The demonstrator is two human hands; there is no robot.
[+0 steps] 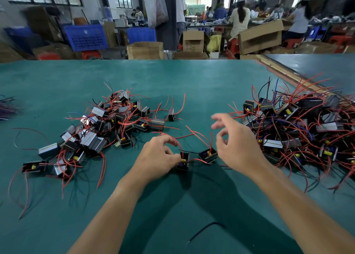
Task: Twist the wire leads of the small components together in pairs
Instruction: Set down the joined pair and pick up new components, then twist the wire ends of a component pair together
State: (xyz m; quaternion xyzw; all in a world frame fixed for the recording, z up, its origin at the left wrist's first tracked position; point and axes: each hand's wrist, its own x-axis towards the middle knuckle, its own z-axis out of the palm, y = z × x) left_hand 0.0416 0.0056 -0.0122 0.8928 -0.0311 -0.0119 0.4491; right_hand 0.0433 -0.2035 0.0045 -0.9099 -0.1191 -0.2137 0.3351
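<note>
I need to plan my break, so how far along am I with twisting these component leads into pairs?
Done, probably: the left pile, though I cannot see twisted joints there. In hand: the left hand grips the left component, beside the right component; the right hand hovers open. Left, likely: the larger right pile.

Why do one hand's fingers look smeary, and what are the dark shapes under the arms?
Head view: fingers of the right hand are motion-blurred, the left hand holding a small component is sharp; dark shapes on the green table are arm shadows; background people look soft.
</note>
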